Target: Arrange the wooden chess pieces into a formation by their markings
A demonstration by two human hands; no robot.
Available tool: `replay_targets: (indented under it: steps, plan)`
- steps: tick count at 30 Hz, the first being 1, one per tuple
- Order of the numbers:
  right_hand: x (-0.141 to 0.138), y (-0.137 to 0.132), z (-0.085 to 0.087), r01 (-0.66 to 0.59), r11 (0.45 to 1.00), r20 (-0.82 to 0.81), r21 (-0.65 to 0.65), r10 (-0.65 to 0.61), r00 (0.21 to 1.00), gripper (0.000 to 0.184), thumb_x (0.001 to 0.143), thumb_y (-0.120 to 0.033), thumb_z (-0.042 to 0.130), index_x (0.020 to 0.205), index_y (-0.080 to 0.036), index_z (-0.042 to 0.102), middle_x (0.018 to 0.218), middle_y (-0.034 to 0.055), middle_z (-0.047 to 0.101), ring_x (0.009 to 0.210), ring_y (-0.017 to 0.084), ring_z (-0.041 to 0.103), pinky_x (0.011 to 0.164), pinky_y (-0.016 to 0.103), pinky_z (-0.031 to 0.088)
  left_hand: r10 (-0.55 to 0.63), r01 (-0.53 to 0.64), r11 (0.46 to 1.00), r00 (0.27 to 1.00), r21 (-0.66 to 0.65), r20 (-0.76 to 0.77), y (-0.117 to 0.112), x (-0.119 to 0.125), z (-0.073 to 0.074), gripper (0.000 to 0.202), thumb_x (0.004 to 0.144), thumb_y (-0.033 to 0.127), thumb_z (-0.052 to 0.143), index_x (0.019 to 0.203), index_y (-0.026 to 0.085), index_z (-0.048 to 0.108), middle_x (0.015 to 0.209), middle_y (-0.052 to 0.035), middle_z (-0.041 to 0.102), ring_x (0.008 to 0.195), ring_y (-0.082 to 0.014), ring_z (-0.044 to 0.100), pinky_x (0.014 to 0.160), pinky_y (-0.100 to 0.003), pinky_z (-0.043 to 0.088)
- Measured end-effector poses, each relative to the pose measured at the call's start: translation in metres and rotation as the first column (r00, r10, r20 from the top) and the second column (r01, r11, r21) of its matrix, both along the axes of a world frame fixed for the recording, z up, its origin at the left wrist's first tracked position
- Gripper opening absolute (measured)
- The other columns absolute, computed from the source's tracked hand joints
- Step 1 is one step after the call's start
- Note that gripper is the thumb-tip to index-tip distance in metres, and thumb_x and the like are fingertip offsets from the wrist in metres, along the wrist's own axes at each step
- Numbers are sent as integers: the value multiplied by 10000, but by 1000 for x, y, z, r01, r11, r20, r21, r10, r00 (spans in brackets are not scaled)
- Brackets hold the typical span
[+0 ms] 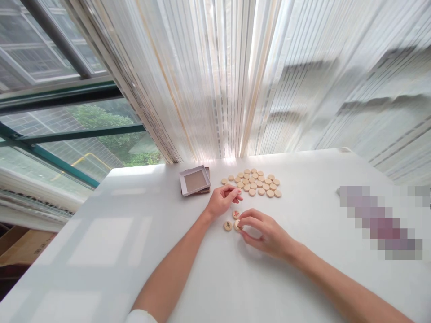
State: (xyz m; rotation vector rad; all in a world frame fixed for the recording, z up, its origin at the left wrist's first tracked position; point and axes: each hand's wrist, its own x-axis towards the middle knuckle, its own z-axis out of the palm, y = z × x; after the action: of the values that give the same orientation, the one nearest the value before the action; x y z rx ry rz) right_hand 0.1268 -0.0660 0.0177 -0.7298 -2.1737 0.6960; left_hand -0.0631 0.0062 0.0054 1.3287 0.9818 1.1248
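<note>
Several round wooden game discs (253,182) lie face down in a cluster at the far middle of the white table (134,242). My left hand (222,200) rests just below the cluster's left end, fingers curled and pinched together at a disc I can barely see. Three discs sit face up nearer me: one with a red mark (236,214), one with a dark mark (228,225), and a third (237,224) pinched by the fingertips of my right hand (266,234).
A shallow grey-rimmed cardboard box (195,180) lies left of the disc cluster near the table's far edge. Striped sheer curtains (256,76) hang behind the table. A window (60,107) is at the left. A blurred-out patch (380,222) covers part of the table's right side.
</note>
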Motion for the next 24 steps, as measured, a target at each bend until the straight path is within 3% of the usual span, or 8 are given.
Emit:
replay_targets:
  steps: [7,15,24]
  plan:
    - [10,-27,-4,-89,996,220,0,87,972,208,930,-163,535,1059,-261,665,1052,71,672,885,208,664,775,333,563,-15,14,1000,1000,4,22,2,1,-3,346,860,457,681,891,113,699,732,-77,739,646,-142,672,663,-266,547]
    - [11,-23,-9,-17,1000,166,3,16,986,204,945,-183,563,1096,-282,660,1080,85,671,896,217,680,777,351,576,-22,22,1000,998,-10,52,3,2,-5,349,856,445,690,925,103,703,748,-86,740,667,-145,674,676,-273,552]
    - [13,-23,-10,-63,997,236,45,50,970,221,980,-194,528,1120,-286,673,963,77,671,812,212,646,675,326,547,-29,29,1000,999,-4,29,2,2,0,341,856,438,693,915,102,697,751,-88,732,675,-143,668,682,-272,549]
